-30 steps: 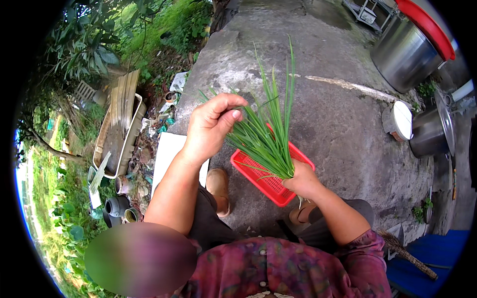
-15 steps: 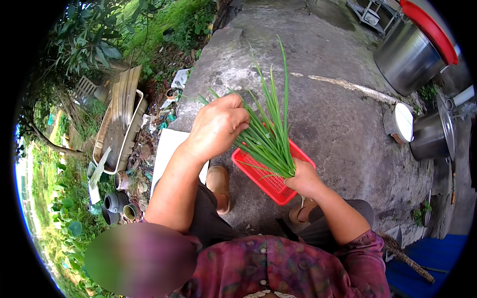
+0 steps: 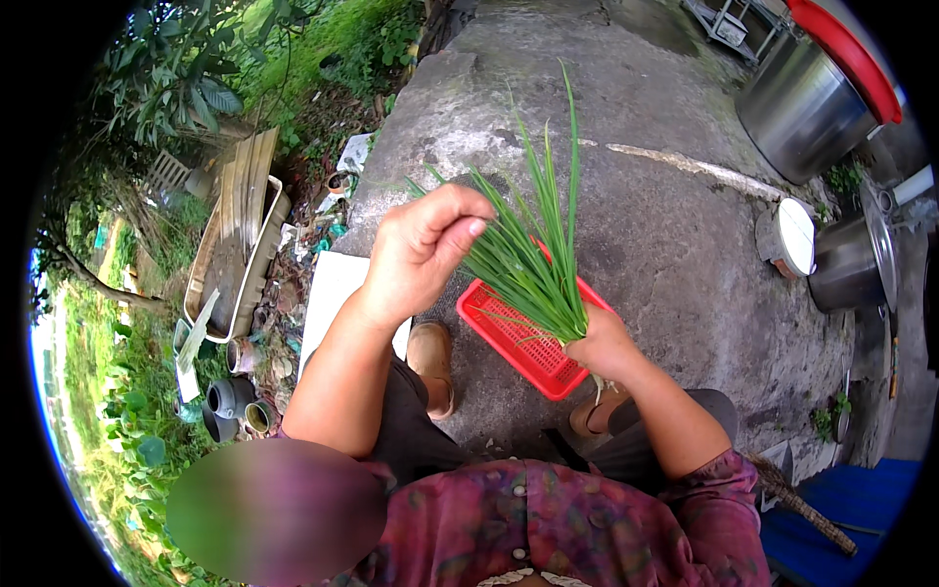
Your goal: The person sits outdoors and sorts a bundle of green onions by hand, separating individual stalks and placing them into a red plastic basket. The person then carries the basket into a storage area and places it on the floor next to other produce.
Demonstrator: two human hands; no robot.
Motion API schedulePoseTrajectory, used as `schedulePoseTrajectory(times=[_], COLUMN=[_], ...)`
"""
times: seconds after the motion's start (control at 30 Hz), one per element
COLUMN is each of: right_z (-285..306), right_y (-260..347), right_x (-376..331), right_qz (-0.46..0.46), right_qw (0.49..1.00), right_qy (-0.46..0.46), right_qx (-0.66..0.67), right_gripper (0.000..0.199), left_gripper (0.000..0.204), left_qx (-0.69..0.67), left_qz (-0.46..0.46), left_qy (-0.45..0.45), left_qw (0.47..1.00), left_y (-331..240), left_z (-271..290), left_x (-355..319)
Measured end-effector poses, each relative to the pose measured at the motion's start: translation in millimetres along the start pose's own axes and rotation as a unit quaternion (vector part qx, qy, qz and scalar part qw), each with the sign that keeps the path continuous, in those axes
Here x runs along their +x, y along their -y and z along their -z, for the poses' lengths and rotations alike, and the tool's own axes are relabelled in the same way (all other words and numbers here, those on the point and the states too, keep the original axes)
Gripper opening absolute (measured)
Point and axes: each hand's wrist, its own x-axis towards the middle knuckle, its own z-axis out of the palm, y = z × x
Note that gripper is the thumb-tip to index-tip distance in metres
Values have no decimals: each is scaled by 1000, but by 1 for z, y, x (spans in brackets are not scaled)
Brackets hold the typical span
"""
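Note:
My right hand (image 3: 606, 347) is closed round the lower end of a bunch of scallions (image 3: 536, 286), with pale roots sticking out below the fist. The long green leaves fan up and away to the left. Just left of the leaves, my left hand (image 3: 423, 252) is raised, its thumb and fingers drawn together in a pinch. Whatever the pinch may hold is too small or hidden to tell. Beneath the bunch, a red plastic basket (image 3: 536, 364) with a slotted bottom lies between my feet, partly covered by the leaves.
A white board (image 3: 337, 284) lies left of my feet. Further left are a worn tub (image 3: 264, 240), dark pots (image 3: 230, 398) and litter beside plants. On the right stand a large metal pot (image 3: 797, 108) with a red lid, a white-topped bucket (image 3: 787, 240) and another metal pot (image 3: 849, 264).
My left hand has turned and lifted slightly away from the leaves, with its thumb now showing. The bunch in my right hand has shifted a little to the right.

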Motion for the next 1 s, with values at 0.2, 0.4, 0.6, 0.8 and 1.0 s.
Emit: schedulePoseTrajectory(times=[0.2, 0.4, 0.6, 0.8, 1.0], right_z=[4, 7, 10, 10, 7], right_y=[11, 8, 15, 14, 7], right_x=[-2, -1, -3, -3, -2], right_qz=[-9, 1, -3, -17, 11], right_qw=[999, 1000, 1000, 999, 994], right_qy=[-2, -9, -11, -30, -8], right_qx=[35, 4, 0, 39, 107], right_gripper=[38, 37, 35, 32, 35], left_gripper=[15, 12, 13, 11, 7], left_qx=[226, 249, 248, 232, 41], left_qz=[-136, -139, -132, -148, 1], left_qy=[175, 181, 173, 132, -11], left_qw=[949, 941, 944, 952, 999], left_y=[-2, 4, 8, 3, 16], left_z=[-5, -7, -9, -12, -12], left_x=[-2, -1, -6, -5, -13])
